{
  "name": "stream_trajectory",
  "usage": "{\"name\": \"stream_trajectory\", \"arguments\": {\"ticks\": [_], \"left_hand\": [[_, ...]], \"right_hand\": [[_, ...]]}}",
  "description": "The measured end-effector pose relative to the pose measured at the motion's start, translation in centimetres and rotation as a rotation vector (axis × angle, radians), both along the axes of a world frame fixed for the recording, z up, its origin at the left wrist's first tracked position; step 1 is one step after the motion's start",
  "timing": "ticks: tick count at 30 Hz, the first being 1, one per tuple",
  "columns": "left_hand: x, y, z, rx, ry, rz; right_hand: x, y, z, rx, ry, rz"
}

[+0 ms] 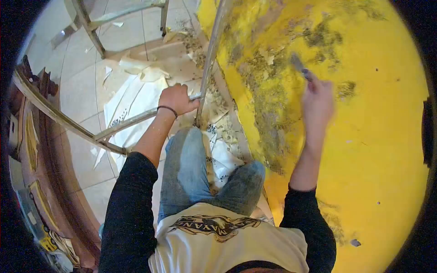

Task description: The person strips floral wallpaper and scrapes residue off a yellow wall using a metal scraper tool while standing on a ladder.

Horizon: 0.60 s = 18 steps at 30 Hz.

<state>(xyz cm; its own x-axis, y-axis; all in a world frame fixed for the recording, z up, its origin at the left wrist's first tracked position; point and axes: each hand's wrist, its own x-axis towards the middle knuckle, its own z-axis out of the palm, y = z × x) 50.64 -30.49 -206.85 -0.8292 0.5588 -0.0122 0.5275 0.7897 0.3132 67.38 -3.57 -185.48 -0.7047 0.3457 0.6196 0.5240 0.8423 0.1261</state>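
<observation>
My right hand (pixel 317 102) is closed around the handle of a scraper (pixel 297 62), its blade pointing up and left over the yellow wall (pixel 378 154). Around the blade the wall is patchy, with peeled paint and dark grey-brown stains (pixel 277 109). My left hand (pixel 176 98) is wrapped round a crossbar of a metal frame (pixel 141 118), close to where it meets an upright bar (pixel 210 59). A dark band circles the left wrist.
White sheets (pixel 132 100) scattered with dark flakes lie on the tiled floor (pixel 82 150). More debris (pixel 193 48) runs along the foot of the wall. A second metal frame section (pixel 125 12) stands at the back left. Dark wooden furniture (pixel 54 182) edges the left side.
</observation>
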Motion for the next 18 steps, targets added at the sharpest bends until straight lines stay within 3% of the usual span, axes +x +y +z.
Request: {"name": "stream_trajectory", "arguments": {"ticks": [3,4,5,9,11,18], "left_hand": [[0.0,-0.1,1.0,-0.059,-0.064,-0.024],[0.0,-0.1,1.4,-0.082,-0.083,-0.023],[-0.1,-0.1,1.5,-0.070,-0.064,-0.026],[0.0,-0.2,0.8,0.016,-0.051,-0.011],[0.0,-0.2,0.9,0.005,-0.081,-0.017],[0.2,-0.5,1.4,0.002,-0.082,-0.039]], "right_hand": [[-5.9,1.6,-5.3,-0.055,-0.427,0.009],[-5.7,1.2,-4.9,-0.047,-0.431,0.023],[-5.7,1.0,-4.3,-0.037,-0.427,0.042],[0.9,-0.8,8.0,0.105,0.121,0.076],[3.4,-0.9,12.9,0.098,0.260,-0.011],[-0.8,-4.1,15.3,0.302,-0.017,-0.008]]}}
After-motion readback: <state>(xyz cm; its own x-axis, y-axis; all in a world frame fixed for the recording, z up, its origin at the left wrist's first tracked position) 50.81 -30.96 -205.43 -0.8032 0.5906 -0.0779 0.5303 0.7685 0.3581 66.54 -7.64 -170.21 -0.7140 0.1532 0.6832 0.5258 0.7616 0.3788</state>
